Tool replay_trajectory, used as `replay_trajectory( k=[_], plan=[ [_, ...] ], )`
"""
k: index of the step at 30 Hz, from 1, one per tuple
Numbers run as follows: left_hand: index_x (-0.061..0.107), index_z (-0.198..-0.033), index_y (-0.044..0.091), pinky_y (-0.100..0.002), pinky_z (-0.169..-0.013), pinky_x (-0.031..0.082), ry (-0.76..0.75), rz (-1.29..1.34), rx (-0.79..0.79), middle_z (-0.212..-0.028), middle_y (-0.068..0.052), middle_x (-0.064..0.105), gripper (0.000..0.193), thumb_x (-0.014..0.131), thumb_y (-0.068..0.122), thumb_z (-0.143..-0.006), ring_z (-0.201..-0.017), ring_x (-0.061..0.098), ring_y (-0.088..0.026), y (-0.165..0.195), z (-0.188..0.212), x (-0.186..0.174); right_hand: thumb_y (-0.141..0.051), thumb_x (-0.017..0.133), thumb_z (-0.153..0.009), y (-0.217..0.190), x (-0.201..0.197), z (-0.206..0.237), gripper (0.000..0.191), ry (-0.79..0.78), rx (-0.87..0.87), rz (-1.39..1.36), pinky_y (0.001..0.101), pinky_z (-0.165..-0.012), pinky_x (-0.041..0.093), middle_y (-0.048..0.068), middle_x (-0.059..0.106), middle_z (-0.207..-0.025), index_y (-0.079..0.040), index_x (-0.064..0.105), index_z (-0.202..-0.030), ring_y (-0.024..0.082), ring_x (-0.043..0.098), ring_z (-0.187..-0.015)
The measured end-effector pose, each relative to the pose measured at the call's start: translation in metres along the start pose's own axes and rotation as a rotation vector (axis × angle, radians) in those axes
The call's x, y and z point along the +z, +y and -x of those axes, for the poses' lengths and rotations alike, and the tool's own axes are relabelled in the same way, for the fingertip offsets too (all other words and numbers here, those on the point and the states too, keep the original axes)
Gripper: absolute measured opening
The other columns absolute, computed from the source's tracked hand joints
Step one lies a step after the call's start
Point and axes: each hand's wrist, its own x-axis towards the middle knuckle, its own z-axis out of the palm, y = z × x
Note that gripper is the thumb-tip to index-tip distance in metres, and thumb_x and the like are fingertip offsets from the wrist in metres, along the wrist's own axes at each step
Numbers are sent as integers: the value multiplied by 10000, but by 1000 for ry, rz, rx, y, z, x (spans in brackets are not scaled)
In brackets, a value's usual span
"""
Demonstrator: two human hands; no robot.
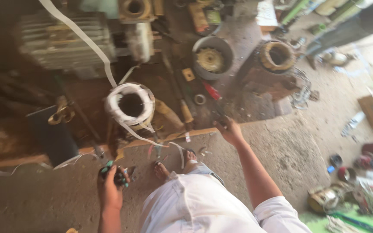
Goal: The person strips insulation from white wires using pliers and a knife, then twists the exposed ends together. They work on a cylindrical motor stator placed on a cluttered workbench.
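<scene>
My left hand point(111, 183) is low at the left, shut on a small tool with green handles point(114, 171), held above the concrete floor. My right hand point(228, 128) reaches forward to the edge of a wooden board point(195, 131), closed on something small and dark that I cannot make out. Between them stands a motor stator point(131, 105) wound with white tape. A long white tape strip point(80, 36) runs up from it to the top left. More tape point(169, 144) trails down toward my feet point(173, 164).
A finned motor housing point(61, 41) lies at the back left. A round end cover point(212, 58) and another stator point(275, 58) sit further back. Screwdrivers point(182, 103) and a red tool point(212, 91) lie on the dirty ground. Cans and parts point(350, 172) are scattered at the right.
</scene>
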Motion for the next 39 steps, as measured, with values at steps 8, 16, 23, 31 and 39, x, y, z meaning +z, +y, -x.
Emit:
replay_trajectory(
  k=[8, 16, 23, 31, 39],
  plan=[
    [586, -1104, 95, -385, -609, 524, -37, 72, -11, -859, -72, 656, 104, 577, 168, -1030, -726, 640, -202, -33, 10, 38, -375, 650, -989, 69, -66, 15, 333, 50, 61, -140, 344, -769, 552, 110, 761, -1011, -92, 697, -1159, 197, 724, -891],
    [596, -1050, 24, -349, -596, 517, -34, 74, 52, -835, -96, 667, 145, 595, 165, -1015, -692, 635, -194, -49, 29, 94, -374, 581, -1041, 117, -109, -15, 359, 99, 124, -510, 289, -725, 509, 35, 724, -941, -42, 656, -1155, 118, 645, -828],
    [582, -1011, 37, -334, -555, 508, 40, 69, 98, -808, -81, 661, 165, 617, 197, -995, -652, 635, -183, -63, 54, 136, -367, 594, -1050, 108, -115, -32, 359, -71, 113, -438, 297, -720, 500, 38, 693, -926, -21, 663, -1111, 121, 608, -821],
    [619, -1150, 65, -324, -523, 464, 153, 151, 132, -802, -85, 656, 232, 628, 227, -984, -629, 615, -184, -80, 96, 131, -330, 566, -1074, -8, -139, -124, 353, -306, -205, -639, 273, -870, 496, 39, 655, -1127, -39, 598, -1271, 113, 598, -1008],
    [575, -1092, 62, -360, -534, 512, 323, 238, 148, -815, -101, 669, 186, 620, 191, -965, -651, 649, -209, -85, 140, 106, -481, 463, -1033, -190, -176, -253, 495, -310, -47, -788, 324, -792, 474, 20, 693, -1214, -131, 628, -1341, 164, 615, -939]
  ],
)
